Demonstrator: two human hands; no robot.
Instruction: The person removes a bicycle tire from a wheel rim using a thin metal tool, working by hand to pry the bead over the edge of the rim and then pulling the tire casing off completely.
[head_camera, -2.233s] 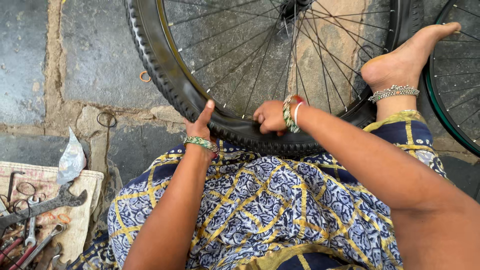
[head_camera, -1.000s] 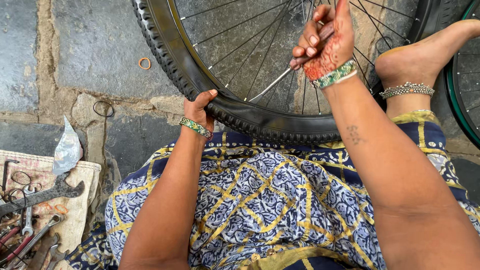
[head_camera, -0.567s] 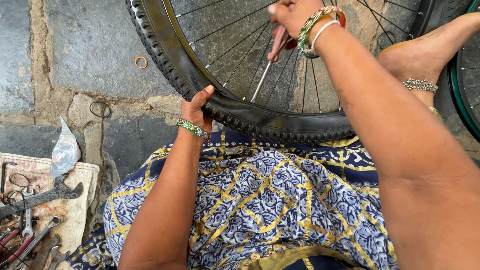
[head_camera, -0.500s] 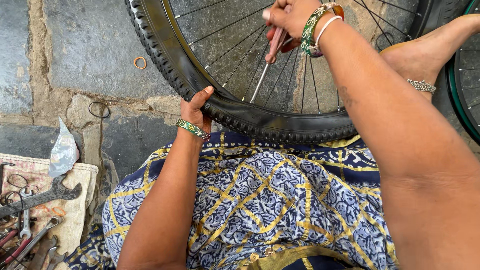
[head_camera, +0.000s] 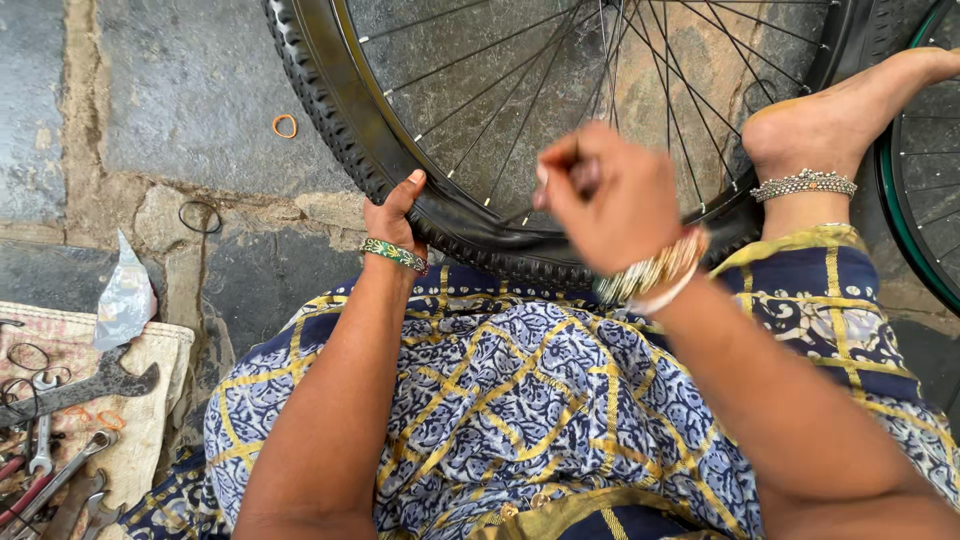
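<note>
Our left hand (head_camera: 392, 215) grips the bicycle tyre (head_camera: 400, 185) resting against our lap, fingers wrapped on its tread. Our right hand (head_camera: 610, 200), blurred above the rim, pinches something small we cannot identify.

Single head-worn view, looking steeply down from close above the lap. It faces forward onto the wheel (head_camera: 520, 150) and stone floor (head_camera: 180, 80). No second view.
</note>
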